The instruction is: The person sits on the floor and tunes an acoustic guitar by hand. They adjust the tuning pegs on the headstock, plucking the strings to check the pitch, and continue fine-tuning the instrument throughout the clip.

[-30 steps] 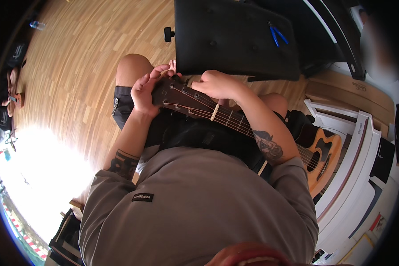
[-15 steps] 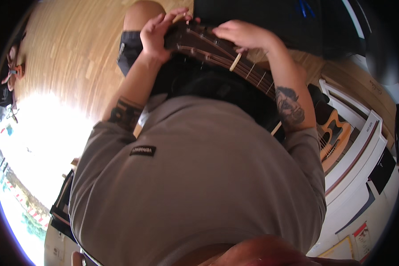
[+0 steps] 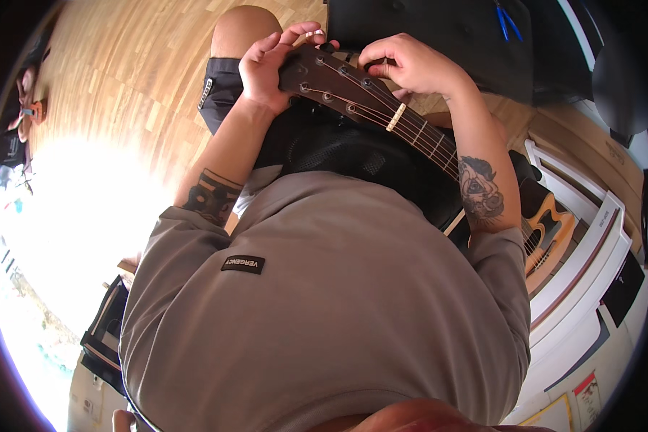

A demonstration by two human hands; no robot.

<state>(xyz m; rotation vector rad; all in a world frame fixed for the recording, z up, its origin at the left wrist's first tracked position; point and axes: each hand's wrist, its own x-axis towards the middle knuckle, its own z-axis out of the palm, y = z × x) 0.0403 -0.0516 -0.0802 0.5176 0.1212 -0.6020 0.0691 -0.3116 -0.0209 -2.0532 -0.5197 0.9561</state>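
Note:
A guitar's dark brown headstock (image 3: pixel 311 74), with metal tuning posts and strings, lies across my lap, its tip toward the left. A pale nut (image 3: pixel 396 117) separates it from the fretted neck (image 3: pixel 428 140), which runs off to the lower right under my right forearm. My left hand (image 3: pixel 263 75) is wrapped around the headstock's tip, its fingers reaching to a black tuning peg (image 3: pixel 329 47) on the far edge. On that same edge, nearer the nut, my right hand (image 3: pixel 414 65) has thumb and forefinger bent together round another black tuning peg (image 3: pixel 371 66). Its remaining fingers are partly hidden.
Blue-handled pliers (image 3: pixel 509 21) lie on a black padded surface (image 3: pixel 439 21) beyond my hands. An acoustic guitar (image 3: pixel 551 234) with a light top stands at the right, beside white shelving (image 3: pixel 576 266). Wooden floor (image 3: pixel 137 79) extends at the left, with strong glare below.
My right hand's fingers have curled from lying stretched over the headstock edge to a pinch at a peg. My left hand stays at the tip. The whole view has shifted slightly downward.

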